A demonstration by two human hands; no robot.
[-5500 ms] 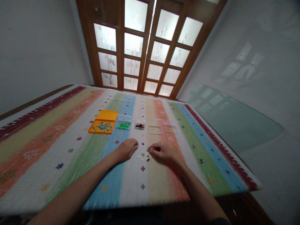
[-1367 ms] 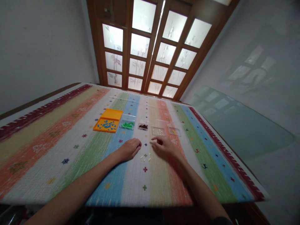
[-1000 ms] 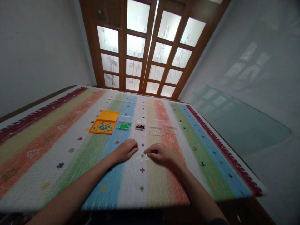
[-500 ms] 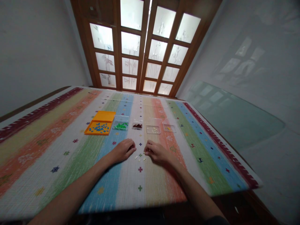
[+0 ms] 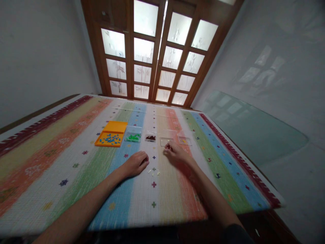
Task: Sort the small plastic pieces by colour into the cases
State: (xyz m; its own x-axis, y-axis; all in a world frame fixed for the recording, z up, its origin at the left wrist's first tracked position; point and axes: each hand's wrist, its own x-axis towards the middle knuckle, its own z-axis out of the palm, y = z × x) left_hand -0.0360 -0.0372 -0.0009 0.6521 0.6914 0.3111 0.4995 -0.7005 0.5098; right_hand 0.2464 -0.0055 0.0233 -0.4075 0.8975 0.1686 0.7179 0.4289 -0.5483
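My left hand (image 5: 138, 163) rests on the striped cloth with its fingers curled in; whatever it may hold is hidden. My right hand (image 5: 174, 151) is at the near edge of a clear plastic box (image 5: 162, 145) and covers part of it. Its fingers are closed, and I cannot make out anything between them. A few tiny pale pieces show in that box. Between and just below my hands lies a small loose group of pale, cream-coloured pieces (image 5: 157, 173) on the cloth.
An open orange case (image 5: 114, 126) with blue pieces (image 5: 111, 138) stands at the left of a row. Beside it are clear boxes with green pieces (image 5: 133, 137), dark brown pieces (image 5: 150, 138) and, at the right, yellow pieces (image 5: 184, 141). The table's near edge runs below my forearms.
My right hand has moved forward and slightly right, from the loose pale pieces to the clear box. My left hand stays put. The view has shifted slightly.
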